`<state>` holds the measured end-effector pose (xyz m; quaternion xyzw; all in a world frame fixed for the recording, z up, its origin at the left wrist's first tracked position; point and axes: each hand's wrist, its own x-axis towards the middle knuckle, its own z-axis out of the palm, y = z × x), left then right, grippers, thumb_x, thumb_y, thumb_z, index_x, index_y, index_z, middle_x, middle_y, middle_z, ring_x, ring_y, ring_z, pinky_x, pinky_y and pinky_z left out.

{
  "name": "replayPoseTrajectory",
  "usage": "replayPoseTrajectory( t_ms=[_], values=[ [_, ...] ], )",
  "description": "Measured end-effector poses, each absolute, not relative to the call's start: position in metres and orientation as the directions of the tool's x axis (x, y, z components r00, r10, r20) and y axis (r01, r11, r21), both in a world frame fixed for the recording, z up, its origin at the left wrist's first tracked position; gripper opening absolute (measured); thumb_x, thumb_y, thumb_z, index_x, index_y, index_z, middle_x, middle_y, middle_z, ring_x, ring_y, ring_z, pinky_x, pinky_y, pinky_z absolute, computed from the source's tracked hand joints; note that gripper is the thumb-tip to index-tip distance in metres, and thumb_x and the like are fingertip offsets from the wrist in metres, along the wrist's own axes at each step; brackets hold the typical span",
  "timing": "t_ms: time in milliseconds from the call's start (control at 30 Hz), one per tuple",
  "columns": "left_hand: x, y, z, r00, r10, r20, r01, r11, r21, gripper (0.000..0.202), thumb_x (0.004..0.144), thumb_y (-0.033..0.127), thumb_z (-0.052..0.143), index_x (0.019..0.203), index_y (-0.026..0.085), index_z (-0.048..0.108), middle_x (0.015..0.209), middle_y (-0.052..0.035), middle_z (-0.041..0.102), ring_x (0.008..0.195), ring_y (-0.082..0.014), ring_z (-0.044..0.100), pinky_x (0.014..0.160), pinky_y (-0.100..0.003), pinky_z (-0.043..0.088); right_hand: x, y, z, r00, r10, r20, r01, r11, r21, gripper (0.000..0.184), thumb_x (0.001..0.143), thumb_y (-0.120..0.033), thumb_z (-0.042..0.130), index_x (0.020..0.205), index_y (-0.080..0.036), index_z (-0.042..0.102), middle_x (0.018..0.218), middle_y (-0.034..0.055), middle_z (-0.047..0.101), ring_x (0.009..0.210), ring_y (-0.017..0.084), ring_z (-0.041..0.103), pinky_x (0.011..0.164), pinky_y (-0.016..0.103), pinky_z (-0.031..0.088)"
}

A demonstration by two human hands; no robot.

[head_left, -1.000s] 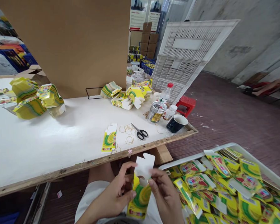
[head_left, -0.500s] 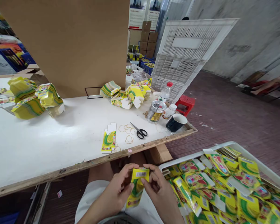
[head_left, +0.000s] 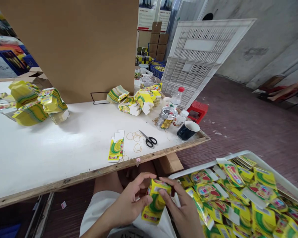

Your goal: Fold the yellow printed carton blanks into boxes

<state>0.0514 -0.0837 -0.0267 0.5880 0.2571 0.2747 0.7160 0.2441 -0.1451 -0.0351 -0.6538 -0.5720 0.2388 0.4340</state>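
A small yellow and green carton (head_left: 156, 204) is held between my two hands above my lap, its upper end tilted up. My left hand (head_left: 135, 198) grips its left side, thumb on the front face. My right hand (head_left: 177, 201) closes on the upper right corner, thumb on the front. The carton's back is hidden. On the table edge ahead lies a flat folded carton (head_left: 116, 147). Several rubber bands (head_left: 136, 140) and black-handled scissors (head_left: 149, 138) lie beside it.
To my right stands a white tray (head_left: 248, 153) heaped with yellow cartons. A dark mug (head_left: 188, 130), a clear jar (head_left: 166, 118) and bottles crowd the table's right corner. Carton bundles (head_left: 34, 105) lie at left. A large cardboard sheet (head_left: 89, 49) and white plastic crate (head_left: 201, 49) stand behind.
Both hands have moved right toward the tray with the carton, which has turned slightly and now shows more of its top end. The things on the table have not moved.
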Motion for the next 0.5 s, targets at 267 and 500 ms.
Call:
replayPoseTrajectory(
  t_ms=[267, 500],
  values=[
    [0.011, 0.019, -0.063, -0.126, 0.992, -0.019, 0.789, 0.112, 0.604, 0.059, 0.085, 0.037, 0.058, 0.133, 0.003, 0.046, 0.135, -0.0311, 0.048, 0.134, -0.0480, 0.034, 0.105, -0.069, 0.024, 0.300, -0.166, -0.041, 0.359, 0.813, 0.458, 0.878, -0.127, -0.461, 0.046, 0.083, -0.061, 0.063, 0.109, -0.024, 0.067, 0.106, 0.0130, 0.066, 0.097, 0.036, 0.059, 0.084, 0.052, 0.042],
    [0.000, 0.042, -0.080, -0.228, 0.967, -0.112, 0.839, 0.253, 0.481, 0.035, 0.071, 0.028, 0.074, 0.101, 0.013, 0.065, 0.121, -0.0209, 0.057, 0.122, -0.0427, 0.048, 0.096, -0.058, 0.039, 0.254, -0.145, -0.047, 0.339, 0.864, 0.371, 0.712, 0.021, -0.701, 0.024, 0.092, -0.044, 0.060, 0.105, -0.025, 0.065, 0.103, 0.0074, 0.065, 0.091, 0.025, 0.061, 0.079, 0.038, 0.049]
  ],
)
